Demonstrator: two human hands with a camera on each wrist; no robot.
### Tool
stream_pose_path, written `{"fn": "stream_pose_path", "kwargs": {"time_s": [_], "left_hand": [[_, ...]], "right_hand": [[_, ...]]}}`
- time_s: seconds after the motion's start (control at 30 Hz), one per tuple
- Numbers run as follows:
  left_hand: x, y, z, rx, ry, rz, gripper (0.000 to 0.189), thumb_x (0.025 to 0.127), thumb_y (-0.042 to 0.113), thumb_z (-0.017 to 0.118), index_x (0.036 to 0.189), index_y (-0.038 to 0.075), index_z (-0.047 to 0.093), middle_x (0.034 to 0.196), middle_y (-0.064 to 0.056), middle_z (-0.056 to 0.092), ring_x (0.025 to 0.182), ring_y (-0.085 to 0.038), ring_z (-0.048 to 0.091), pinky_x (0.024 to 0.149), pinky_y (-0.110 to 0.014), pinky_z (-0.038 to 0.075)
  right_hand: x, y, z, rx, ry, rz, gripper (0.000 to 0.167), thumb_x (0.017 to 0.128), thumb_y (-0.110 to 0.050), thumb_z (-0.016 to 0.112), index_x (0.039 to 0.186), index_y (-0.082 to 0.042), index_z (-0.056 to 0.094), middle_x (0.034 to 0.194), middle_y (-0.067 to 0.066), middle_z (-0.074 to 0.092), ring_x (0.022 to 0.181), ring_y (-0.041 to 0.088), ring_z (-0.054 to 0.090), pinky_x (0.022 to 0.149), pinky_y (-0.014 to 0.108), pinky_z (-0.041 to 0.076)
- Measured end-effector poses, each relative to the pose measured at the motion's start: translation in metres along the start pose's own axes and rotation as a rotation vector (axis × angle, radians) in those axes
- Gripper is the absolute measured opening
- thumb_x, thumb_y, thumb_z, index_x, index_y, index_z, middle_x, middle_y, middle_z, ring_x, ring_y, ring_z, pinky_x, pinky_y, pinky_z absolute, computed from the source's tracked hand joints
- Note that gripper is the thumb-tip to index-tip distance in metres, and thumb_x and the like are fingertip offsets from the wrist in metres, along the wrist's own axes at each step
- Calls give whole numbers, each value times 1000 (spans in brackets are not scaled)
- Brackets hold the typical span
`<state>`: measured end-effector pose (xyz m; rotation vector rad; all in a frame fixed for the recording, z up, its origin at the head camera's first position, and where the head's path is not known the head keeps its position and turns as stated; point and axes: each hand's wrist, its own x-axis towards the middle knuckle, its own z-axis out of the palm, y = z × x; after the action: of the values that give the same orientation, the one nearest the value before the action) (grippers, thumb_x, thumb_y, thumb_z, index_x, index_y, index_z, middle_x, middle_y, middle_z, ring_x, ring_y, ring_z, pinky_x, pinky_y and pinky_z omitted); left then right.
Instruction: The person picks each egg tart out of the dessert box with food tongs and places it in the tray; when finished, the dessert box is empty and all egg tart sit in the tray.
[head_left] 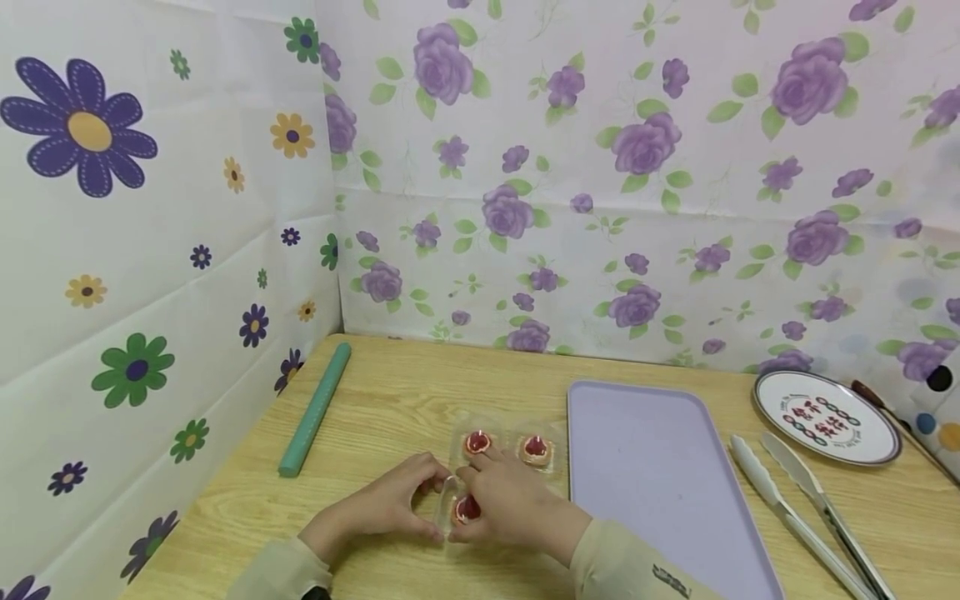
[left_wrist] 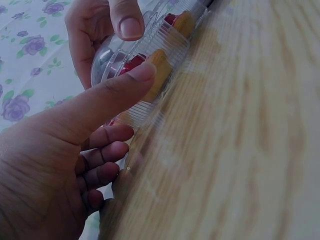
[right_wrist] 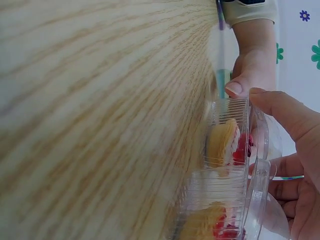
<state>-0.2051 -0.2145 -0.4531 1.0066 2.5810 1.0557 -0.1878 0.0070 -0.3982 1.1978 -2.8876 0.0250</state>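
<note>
A clear ribbed plastic pastry box (head_left: 442, 521) with domed lids lies on the wooden table, holding several small tarts (head_left: 536, 450) with red topping. My right hand (head_left: 517, 504) reaches over its near part; in the right wrist view the thumb rests at a corner of the rim and the fingers curl round the domed lid (right_wrist: 275, 215). My left hand (head_left: 390, 500) stands at the left edge, thumb and forefinger spread apart by the near corners. In the left wrist view the left thumb overlaps the box, and the other fingers are loosely bent beside its end.
A lilac tray (head_left: 652, 467) lies right of the box. Beyond it are metal tongs (head_left: 810, 508), a white plate (head_left: 825, 417) with red writing, and a brown-handled utensil (head_left: 907, 429). A teal rod (head_left: 315, 412) lies at the left. Flowered cloth (head_left: 525, 167) hangs behind.
</note>
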Motion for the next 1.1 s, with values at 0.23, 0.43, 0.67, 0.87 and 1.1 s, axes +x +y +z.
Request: {"fn": "stream_pose_path", "kwargs": {"time_s": [0.23, 0.43, 0.67, 0.87, 1.1], "left_hand": [[3, 0, 0, 5, -6, -4, 56, 70, 43, 83, 115, 21, 59, 102, 7, 50, 95, -7, 44, 84, -21, 42], [4, 0, 2, 36, -2, -26, 58, 70, 48, 81, 116, 22, 59, 103, 11, 49, 96, -6, 45, 87, -21, 42], [0, 1, 3, 45, 7, -27, 61, 71, 49, 80, 119, 21, 55, 102, 7, 50, 94, -7, 45, 84, -21, 42], [-2, -1, 2, 37, 11, 13, 68, 71, 46, 81, 126, 18, 52, 103, 6, 50, 94, -6, 45, 83, -20, 42], [-1, -1, -1, 15, -6, 93, 73, 72, 40, 82, 131, 13, 49, 105, 2, 51, 94, -8, 46, 83, -22, 43]], "right_hand": [[-3, 3, 1, 44, 34, 8, 72, 80, -63, 64, 129, -11, 60, 127, 5, 63, 126, 26, 52, 110, 45, 39], [-5, 7, 0, 86, 60, -15, 67, 83, -57, 63, 133, -13, 56, 127, 2, 62, 125, 21, 53, 113, 45, 35], [-9, 9, -4, 86, 66, -16, 69, 83, -55, 62, 140, -21, 48, 124, 0, 61, 123, 19, 53, 110, 44, 39], [-13, 11, -9, 95, 59, 0, 68, 82, -57, 63, 141, -27, 46, 124, 3, 60, 120, 23, 55, 103, 44, 45], [-20, 15, -20, 140, 61, 36, 67, 81, -53, 66, 141, -31, 47, 121, 5, 59, 108, 22, 59, 91, 42, 51]]}}
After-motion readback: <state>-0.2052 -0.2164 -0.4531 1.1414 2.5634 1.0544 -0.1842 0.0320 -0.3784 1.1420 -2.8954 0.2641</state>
